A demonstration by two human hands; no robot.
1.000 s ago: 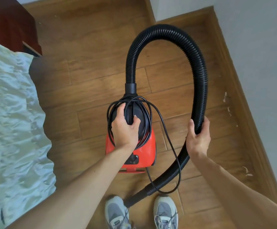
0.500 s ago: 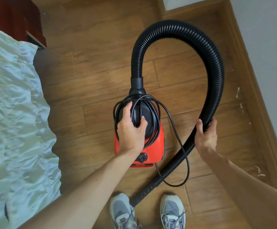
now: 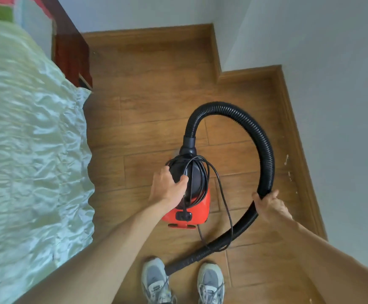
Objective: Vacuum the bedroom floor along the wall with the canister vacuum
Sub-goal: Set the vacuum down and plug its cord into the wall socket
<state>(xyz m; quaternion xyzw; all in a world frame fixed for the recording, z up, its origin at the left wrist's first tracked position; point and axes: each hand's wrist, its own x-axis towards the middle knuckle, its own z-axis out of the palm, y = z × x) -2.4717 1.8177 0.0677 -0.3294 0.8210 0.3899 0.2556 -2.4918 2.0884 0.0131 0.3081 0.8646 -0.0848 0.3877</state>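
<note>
A small red and black canister vacuum [image 3: 197, 210] hangs over the wooden floor [image 3: 156, 102] in front of me. My left hand [image 3: 167, 188] grips its black top handle, where the black power cord [image 3: 222, 194] is looped. A ribbed black hose [image 3: 266, 150] arcs from the vacuum's front round to the right and back down between my shoes. My right hand [image 3: 269, 204] grips the hose on its right side. The hose's far end is hidden below the frame.
A bed with a pale crinkled cover [image 3: 29, 150] fills the left side. A dark red wooden nightstand [image 3: 72, 55] stands at its head. The white wall [image 3: 332, 95] with a wooden skirting board [image 3: 297, 139] runs along the right and steps back at a corner.
The view has tilted up, showing more wall, the nightstand and bedding. Both hands keep their grips; the vacuum and hose sit lower and further right in view.
</note>
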